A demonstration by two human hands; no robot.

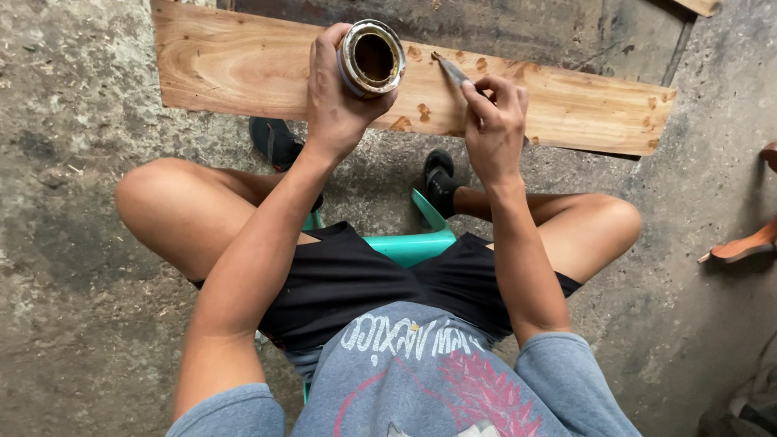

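My left hand (336, 97) grips a round metal tin (371, 58), open at the top, with dark filler inside, held above a long wooden plank (243, 69) that lies on the concrete floor. My right hand (492, 125) holds a small putty knife (451, 70) whose blade tip touches the plank just right of the tin. Several brown filler patches (422, 111) dot the plank's surface between and beside my hands. I sit on a low green plastic stool (413, 243) with knees spread wide.
Rough grey concrete floor (73, 243) surrounds me. My feet in dark sandals (275, 142) rest near the plank's front edge. A reddish-brown curved wooden piece (740, 247) lies at the right edge. Another board end (700, 6) shows at top right.
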